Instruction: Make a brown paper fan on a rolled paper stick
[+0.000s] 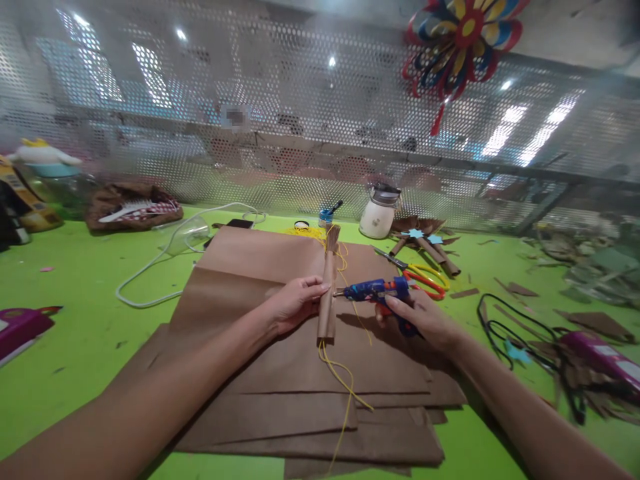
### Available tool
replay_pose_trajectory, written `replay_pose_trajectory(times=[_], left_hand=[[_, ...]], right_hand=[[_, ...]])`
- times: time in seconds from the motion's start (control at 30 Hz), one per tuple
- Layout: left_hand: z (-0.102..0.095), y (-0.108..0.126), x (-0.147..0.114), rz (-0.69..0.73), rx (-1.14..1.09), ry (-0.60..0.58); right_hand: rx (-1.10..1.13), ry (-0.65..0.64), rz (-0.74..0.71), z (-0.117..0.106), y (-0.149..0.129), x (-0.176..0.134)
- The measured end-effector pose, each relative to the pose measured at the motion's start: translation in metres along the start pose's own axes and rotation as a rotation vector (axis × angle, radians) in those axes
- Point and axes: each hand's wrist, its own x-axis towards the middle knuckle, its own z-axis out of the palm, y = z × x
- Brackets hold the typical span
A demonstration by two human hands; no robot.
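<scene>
My left hand (299,303) is closed on a rolled brown paper tube (327,317), with its thumb and fingers on the tube's left side. The tube's far end is cut into a fringe, and yellow string (345,383) trails out of its near end. My right hand (420,313) grips a blue hot glue gun (377,291), whose nozzle meets or nearly meets the tube's right side. Beneath both hands lie several stacked sheets of brown paper (280,413).
Scissors (425,277) with red and yellow handles lie right of the paper. Behind are a white jar (379,213), a small blue bottle (326,217) and more paper tubes (433,253). A black cable (493,327) and purple tool (600,357) lie right; a white cable (145,303) loops left.
</scene>
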Motion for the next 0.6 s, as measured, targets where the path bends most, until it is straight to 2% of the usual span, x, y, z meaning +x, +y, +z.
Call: replay_pose_trajectory(times=[0.17,0.43,0.6], left_hand=[[-0.0022,-0.0007,0.0016,-0.002,-0.008,-0.012],[-0.0032,-0.0018,0.0016,0.002,0.025,0.000],[-0.0006,-0.0007,0.0005,-0.009,0.034,-0.004]], right_hand=[[-0.147,-0.039,-0.010,-0.0013,-0.0060,-0.0036],[-0.171,-0.059,0.091,0.0003,-0.0103,-0.0085],[-0.167,0.003,0.069,-0.0004,-0.0053,-0.0066]])
